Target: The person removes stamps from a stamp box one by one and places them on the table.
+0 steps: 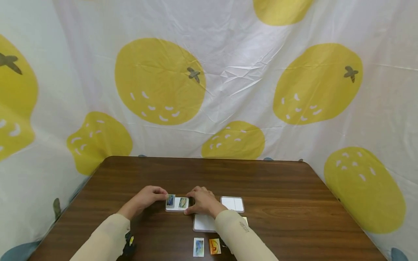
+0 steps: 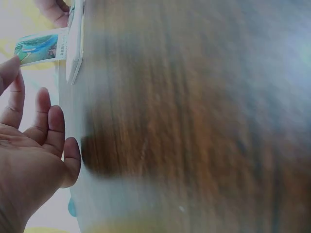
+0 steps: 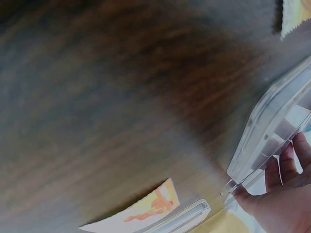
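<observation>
Left hand [image 1: 148,197] pinches a blue card [image 1: 170,200] at nine o'clock of the white tray [image 1: 177,208]; right hand [image 1: 202,201] grips the tray

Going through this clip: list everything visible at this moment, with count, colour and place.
table: one, dark brown wood, fills the foreground
cloth backdrop: one, white with yellow fruit, behind the table
small tray: one, white, between the hands, two picture cards in it
empty tray: one, white, right of the hands
flat white tray: one, under the right forearm
loose cards: two, blue and orange, near edge
left hand: pinches a card at the small tray
right hand: grips the small tray
</observation>
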`<state>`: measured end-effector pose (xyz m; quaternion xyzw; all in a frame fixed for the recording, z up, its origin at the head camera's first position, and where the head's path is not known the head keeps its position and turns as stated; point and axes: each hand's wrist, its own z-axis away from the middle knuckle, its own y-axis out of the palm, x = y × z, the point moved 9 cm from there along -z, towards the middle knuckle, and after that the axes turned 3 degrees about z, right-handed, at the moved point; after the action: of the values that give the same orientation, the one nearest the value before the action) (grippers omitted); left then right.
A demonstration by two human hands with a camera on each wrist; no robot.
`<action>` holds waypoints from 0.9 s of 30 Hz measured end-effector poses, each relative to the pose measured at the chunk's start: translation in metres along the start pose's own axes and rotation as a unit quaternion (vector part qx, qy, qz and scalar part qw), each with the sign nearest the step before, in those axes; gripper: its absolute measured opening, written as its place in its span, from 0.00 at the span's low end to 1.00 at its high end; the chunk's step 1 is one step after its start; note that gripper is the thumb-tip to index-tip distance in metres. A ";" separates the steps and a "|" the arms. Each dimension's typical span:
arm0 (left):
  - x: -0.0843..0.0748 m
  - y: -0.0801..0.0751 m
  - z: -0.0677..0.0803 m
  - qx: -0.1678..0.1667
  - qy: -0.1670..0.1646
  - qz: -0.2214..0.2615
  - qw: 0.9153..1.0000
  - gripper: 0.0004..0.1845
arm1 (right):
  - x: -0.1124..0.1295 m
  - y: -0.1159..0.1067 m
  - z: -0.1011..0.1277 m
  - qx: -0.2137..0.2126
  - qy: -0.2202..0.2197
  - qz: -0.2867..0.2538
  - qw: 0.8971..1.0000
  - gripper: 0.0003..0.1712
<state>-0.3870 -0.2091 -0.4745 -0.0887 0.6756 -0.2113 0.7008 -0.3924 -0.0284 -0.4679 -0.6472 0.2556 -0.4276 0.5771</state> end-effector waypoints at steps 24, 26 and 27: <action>0.001 0.000 0.045 0.040 0.011 -0.020 0.999 0.11 | -0.001 0.002 0.002 0.011 0.003 -0.003 1.000 0.35; 0.002 0.001 0.048 0.049 0.013 -0.018 0.999 0.11 | 0.000 0.001 0.002 0.009 0.002 -0.004 1.000 0.35; 0.002 0.002 0.050 0.054 0.015 -0.016 0.998 0.11 | -0.001 0.001 0.003 0.009 0.002 -0.005 1.000 0.35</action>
<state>-0.3374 -0.2162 -0.4736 -0.0585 0.6719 -0.2594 0.6913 -0.3903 -0.0267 -0.4687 -0.6420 0.2498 -0.4341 0.5805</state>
